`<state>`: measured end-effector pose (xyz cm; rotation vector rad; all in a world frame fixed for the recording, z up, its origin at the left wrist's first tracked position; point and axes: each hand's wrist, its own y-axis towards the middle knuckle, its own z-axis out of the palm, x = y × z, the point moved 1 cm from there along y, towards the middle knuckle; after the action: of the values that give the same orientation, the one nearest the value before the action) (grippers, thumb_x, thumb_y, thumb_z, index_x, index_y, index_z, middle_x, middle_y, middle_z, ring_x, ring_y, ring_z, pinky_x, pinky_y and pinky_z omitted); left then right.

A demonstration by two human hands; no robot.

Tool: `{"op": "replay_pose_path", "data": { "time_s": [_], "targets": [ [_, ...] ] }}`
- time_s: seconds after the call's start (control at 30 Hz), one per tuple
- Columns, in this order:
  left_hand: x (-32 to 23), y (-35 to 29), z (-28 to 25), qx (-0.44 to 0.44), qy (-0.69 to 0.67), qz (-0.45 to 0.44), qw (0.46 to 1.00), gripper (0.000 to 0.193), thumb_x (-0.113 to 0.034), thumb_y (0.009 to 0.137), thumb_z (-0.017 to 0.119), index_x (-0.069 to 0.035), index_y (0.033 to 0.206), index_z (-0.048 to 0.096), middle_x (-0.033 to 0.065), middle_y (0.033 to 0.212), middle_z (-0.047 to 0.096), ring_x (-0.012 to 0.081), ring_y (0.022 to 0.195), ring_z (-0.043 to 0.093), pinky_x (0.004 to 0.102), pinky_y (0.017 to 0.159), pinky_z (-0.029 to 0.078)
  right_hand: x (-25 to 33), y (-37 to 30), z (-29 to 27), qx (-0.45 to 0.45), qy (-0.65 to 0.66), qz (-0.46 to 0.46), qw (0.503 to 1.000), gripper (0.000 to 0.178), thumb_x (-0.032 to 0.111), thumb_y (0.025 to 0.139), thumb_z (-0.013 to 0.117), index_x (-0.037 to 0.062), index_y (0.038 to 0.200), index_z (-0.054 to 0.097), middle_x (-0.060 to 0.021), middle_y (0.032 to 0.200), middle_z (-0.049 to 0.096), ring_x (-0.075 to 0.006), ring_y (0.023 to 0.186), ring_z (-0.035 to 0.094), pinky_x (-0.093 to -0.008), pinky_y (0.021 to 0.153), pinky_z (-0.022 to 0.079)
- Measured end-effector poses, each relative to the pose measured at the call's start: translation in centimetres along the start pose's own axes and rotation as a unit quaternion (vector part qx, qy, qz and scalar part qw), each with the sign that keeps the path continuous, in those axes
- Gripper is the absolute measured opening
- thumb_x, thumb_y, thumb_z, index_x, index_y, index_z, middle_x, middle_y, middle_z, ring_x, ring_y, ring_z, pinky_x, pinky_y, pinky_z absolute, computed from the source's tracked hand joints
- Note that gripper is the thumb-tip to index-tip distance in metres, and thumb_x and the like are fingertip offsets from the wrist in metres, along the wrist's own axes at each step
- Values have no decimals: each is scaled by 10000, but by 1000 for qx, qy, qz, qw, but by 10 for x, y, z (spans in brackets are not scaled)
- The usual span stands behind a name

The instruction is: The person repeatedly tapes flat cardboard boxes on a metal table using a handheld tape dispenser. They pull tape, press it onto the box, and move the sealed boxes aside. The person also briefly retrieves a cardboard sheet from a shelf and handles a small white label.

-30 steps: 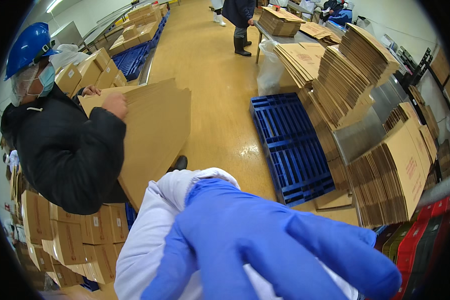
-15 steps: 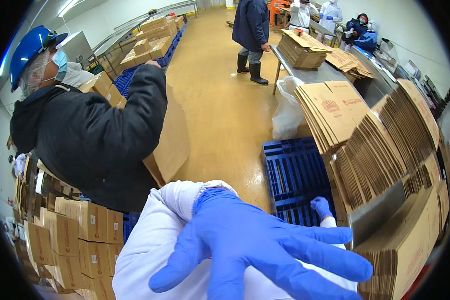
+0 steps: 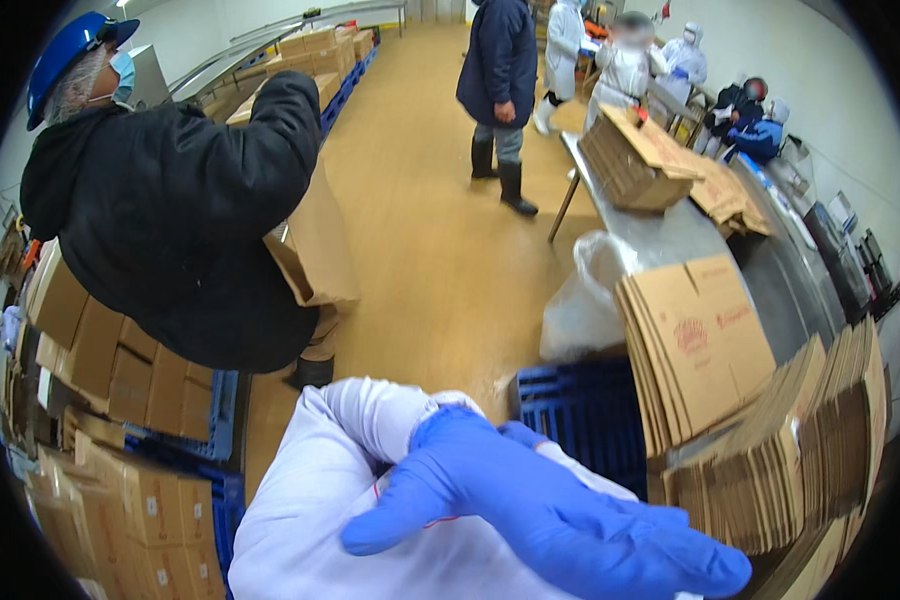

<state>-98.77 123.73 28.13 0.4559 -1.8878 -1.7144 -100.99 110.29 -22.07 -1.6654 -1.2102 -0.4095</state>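
My left hand [image 3: 540,500], in a blue glove, stretches across in front of me with its fingers extended close together and the thumb apart. It is empty and open. The white sleeve [image 3: 310,480] of that arm rises from the lower edge. Just beyond the left wrist, a small part of my gloved right hand [image 3: 522,433] shows; its fingers are mostly hidden. Nearest on the right are flattened cardboard boxes [image 3: 705,340], standing in leaning stacks. A blue plastic pallet [image 3: 580,405] lies on the floor beyond my hands.
At the left, a person in a black coat [image 3: 170,230] and blue helmet stands by an open cardboard box [image 3: 320,240]. Stacked cartons [image 3: 150,510] fill the lower left. A steel table [image 3: 660,235] runs along the right. A person in a navy coat [image 3: 497,70] stands ahead; others are behind.
My left hand's spread fingers have come together. My right hand has moved left, behind the left wrist. The view has shifted, and the navy-coated person has turned.
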Motion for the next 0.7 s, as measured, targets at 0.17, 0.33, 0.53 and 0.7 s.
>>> {"op": "replay_pose_path", "data": {
  "time_s": [0.17, 0.33, 0.53, 0.7],
  "targets": [
    [-69, 38, -118, 22, -151, -186, 971, 1053, -810, 787, 430, -117, 1516, 118, 290, 1517, 177, 423, 1421, 151, 547, 1135, 56, -181, 28, -79, -224, 265, 119, 930, 266, 282, 871, 609, 40, 917, 707, -144, 918, 710, -296, 794, 665, -405, 700, 530],
    [-66, 18, -216, 17, -167, -291, 942, 1037, -788, 797, 434, -109, 1516, 122, 279, 1504, 203, 406, 1413, 174, 532, 1136, 73, -140, 33, -153, -225, -197, 128, 946, 123, 122, 884, 610, 51, 806, 674, -38, 672, 593, -224, 605, 572, -333, 571, 477],
    [-90, -11, -350, 28, -143, -320, 936, 1019, -762, 809, 439, -99, 1516, 127, 265, 1489, 235, 385, 1404, 202, 513, 1137, 94, -78, 134, -295, -282, 201, 177, 921, 114, 127, 879, 615, 41, 837, 677, -47, 722, 618, -208, 653, 588, -329, 601, 483],
    [-92, -24, -484, 15, -142, -361, 922, 1003, -741, 818, 443, -91, 1516, 130, 254, 1476, 262, 368, 1396, 224, 498, 1138, 111, -43, 235, -415, -258, 223, 113, 933, 116, 131, 874, 619, 32, 862, 680, -54, 764, 639, -195, 692, 601, -326, 626, 489]
  ]
}}
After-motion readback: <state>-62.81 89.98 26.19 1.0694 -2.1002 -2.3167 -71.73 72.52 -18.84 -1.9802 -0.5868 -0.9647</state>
